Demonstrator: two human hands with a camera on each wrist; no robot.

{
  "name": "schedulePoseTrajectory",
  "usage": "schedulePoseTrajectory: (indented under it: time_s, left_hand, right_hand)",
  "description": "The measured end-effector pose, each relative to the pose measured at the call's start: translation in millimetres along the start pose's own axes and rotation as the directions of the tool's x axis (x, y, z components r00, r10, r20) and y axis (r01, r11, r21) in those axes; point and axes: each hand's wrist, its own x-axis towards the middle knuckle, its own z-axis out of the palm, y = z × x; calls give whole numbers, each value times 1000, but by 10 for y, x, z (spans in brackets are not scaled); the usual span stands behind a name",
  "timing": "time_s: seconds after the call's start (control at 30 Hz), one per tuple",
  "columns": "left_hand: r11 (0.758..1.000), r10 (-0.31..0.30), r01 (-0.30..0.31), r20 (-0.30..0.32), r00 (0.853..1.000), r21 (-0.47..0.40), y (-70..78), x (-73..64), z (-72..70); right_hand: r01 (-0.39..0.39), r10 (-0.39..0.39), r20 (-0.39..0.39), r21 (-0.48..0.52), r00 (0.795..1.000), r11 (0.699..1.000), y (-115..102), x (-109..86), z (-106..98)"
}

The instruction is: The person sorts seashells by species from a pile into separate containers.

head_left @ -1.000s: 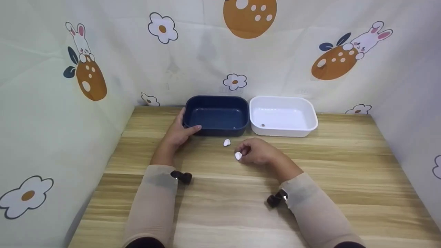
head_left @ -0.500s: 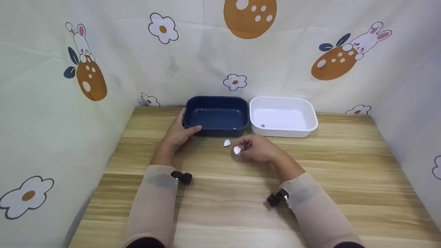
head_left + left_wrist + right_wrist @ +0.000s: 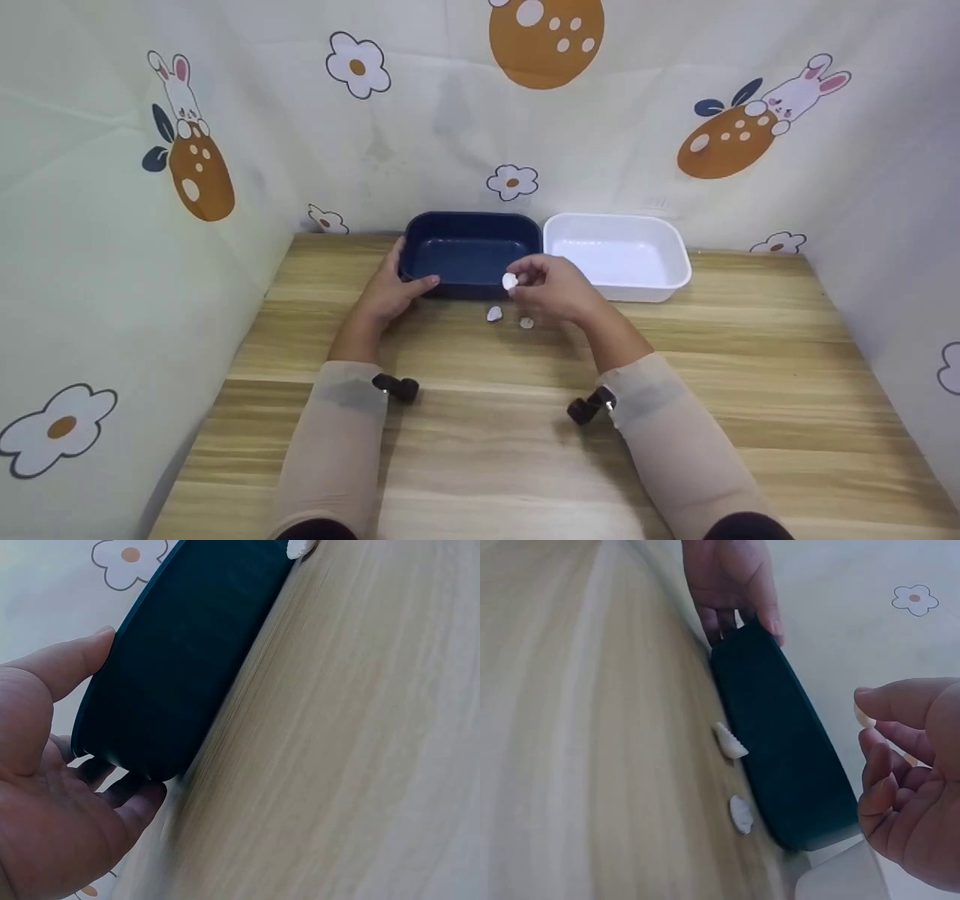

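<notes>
My right hand (image 3: 551, 289) pinches a small white seashell (image 3: 510, 281) between thumb and fingertips, at the front right edge of the dark blue bin (image 3: 472, 251). My left hand (image 3: 386, 289) grips that bin's left end; in the left wrist view its thumb (image 3: 82, 660) lies at the rim and the fingers curl around the end wall. On the table in front of the bin lie two more seashells. One shell (image 3: 731, 741) shows a ridged edge in the right wrist view, and the other, flatter shell (image 3: 741, 814) lies beside it.
A white bin (image 3: 637, 292) stands right beside the blue one, its front left corner covered by my right hand. Behind both bins rises a cloth wall (image 3: 435, 135) printed with flowers and rabbits. The wooden table (image 3: 480, 450) spreads out in front.
My right hand has lifted the pinched seashell off the table area and moved it away from me to the blue bin's edge. Another shell beneath the hand now shows. My left hand stays put.
</notes>
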Motion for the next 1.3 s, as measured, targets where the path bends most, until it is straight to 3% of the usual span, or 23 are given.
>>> schedulePoseTrajectory:
  time_s: [0.3,0.5,1.07,1.3]
  left_hand:
    - [1000,6,-6,4,1000,16,-13,0,-2]
    - [1000,8,-8,0,1000,1,3,-7,9]
    - [1000,-1,1,-5,1000,-1,-22,-4,4]
    - [999,37,-36,-15,999,33,-28,2,1]
  right_hand:
    - [3,-3,-26,6,1000,1000,-198,290,-19]
    - [-16,16,-22,-8,1000,1000,-227,348,-13]
    - [-19,18,-46,-23,999,1000,21,11,-34]
    - [-23,24,-48,18,999,1000,130,-145,-85]
